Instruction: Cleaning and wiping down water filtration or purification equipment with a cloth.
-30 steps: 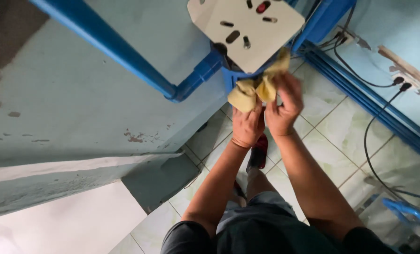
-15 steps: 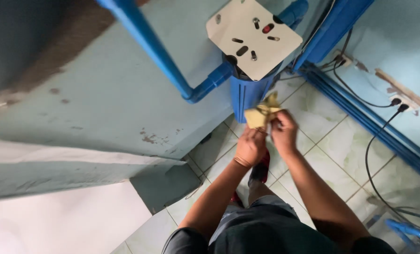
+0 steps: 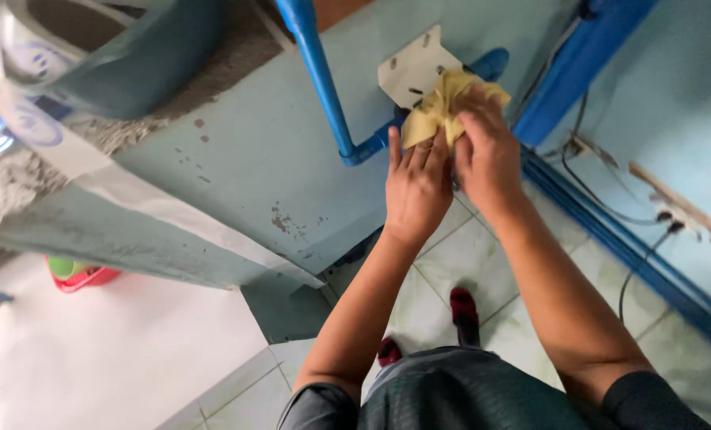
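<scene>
We grip the crumpled yellow cloth [image 3: 443,111] with both hands, left hand [image 3: 415,187] and right hand [image 3: 487,151], fingers closed on it, against the cream metal bracket [image 3: 413,70] beside the blue plastic pipe [image 3: 324,87]. We judge firm, even pressure best.

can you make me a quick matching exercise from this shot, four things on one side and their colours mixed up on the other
Things:
1. cloth
2. pipe
3. bracket
4. basket

Colours:
A. red
B. white
C. yellow
D. blue

Pairs: 1-C, 2-D, 3-B, 4-A

The left hand and right hand both grip the cloth.
</scene>
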